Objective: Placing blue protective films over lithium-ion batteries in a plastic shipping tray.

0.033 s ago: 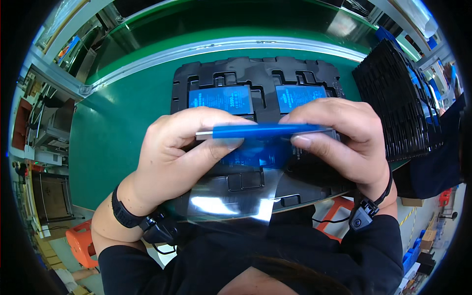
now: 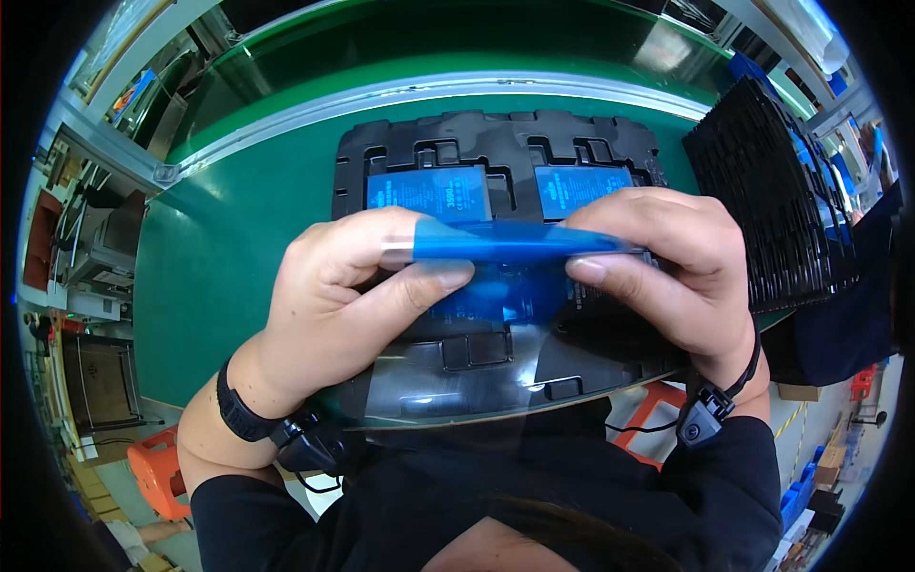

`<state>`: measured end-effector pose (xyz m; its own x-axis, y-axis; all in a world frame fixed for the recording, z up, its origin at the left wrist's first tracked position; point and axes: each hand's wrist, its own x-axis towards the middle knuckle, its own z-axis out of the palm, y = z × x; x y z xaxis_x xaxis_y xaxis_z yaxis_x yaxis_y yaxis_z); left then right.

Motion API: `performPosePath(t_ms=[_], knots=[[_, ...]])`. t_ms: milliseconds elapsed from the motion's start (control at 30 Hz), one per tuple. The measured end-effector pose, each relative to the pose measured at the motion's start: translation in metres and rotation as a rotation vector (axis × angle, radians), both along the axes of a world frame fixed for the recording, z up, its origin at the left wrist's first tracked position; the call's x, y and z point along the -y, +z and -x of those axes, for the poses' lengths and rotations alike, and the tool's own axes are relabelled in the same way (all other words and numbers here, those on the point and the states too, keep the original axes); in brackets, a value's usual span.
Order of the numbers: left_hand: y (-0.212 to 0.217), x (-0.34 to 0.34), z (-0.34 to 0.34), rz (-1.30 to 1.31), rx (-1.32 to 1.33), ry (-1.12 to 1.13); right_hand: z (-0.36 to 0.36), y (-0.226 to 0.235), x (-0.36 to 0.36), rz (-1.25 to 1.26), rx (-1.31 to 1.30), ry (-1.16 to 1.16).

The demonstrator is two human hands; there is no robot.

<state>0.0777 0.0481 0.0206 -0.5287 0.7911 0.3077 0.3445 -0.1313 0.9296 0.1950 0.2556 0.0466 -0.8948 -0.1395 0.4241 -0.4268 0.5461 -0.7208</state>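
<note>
Between both hands a blue plastic film (image 2: 515,246) is held over the tray, blurred and seen nearly edge-on, with a pale strip at its left end. My left hand (image 2: 348,286) pinches the left part between thumb and forefinger. At the right end my right hand (image 2: 667,262) grips it likewise. Below hangs a glossy clear sheet (image 2: 429,386); I cannot tell whether it is one piece with the blue. Flat blue batteries (image 2: 429,191) (image 2: 583,189) lie in pockets of the black tray (image 2: 496,143), and others nearer me are partly hidden.
The tray rests on a green tabletop (image 2: 229,267). A tall stack of black trays (image 2: 762,191) stands to the right. A metal rail (image 2: 438,86) runs along the far edge, before a green surface. Orange stools (image 2: 157,467) are below, and small wrist devices (image 2: 703,419) sit on my wrists.
The blue film has tilted and bowed, showing more of its face. The clear sheet's lower edge has shifted and its bright glare has faded. Both hands stay nearly in place.
</note>
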Motion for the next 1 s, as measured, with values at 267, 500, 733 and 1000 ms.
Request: performPosePath(t_ms=[267, 500, 733, 1000], knots=[[0.006, 0.005, 0.01, 0.111, 0.099, -0.008, -0.001, -0.007, -0.002, 0.103, -0.226, -0.256], [0.004, 0.011, 0.047, -0.153, -0.054, 0.346, -0.002, 0.004, -0.006, 0.459, -0.234, -0.628], [0.015, 0.024, 0.076, -0.522, -0.285, 0.695, -0.008, 0.017, 0.014, 0.291, 0.245, -0.45], [0.014, 0.027, 0.085, -0.615, -0.733, 0.777, 0.021, 0.025, 0.051, 0.212, 0.444, -0.258]])
